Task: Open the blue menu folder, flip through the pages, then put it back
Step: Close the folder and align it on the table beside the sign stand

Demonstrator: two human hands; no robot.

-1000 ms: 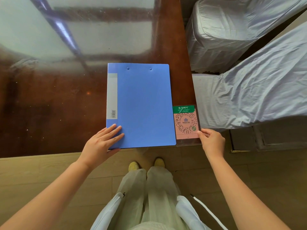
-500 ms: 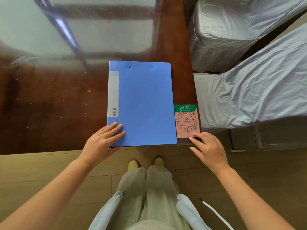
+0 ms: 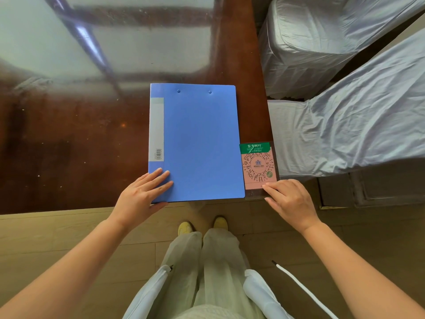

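The blue menu folder [image 3: 197, 143] lies closed and flat on the dark wooden table [image 3: 69, 146], its grey spine label on the left and its near edge at the table's front edge. My left hand [image 3: 142, 194] rests flat on the folder's near left corner, fingers spread. My right hand [image 3: 289, 201] hovers at the table's near right corner, its fingertips touching the lower edge of a pink QR-code card [image 3: 258, 168] that lies just right of the folder. Neither hand grips anything.
A glass top reflects a window over the far part of the table. Two chairs in grey fabric covers [image 3: 345, 111] stand close against the table's right side. Below me are a wooden floor, my legs and yellow shoes.
My right hand has slid left along the table's front edge, from the card's right corner to its lower middle. The folder and my left hand have stayed in place.
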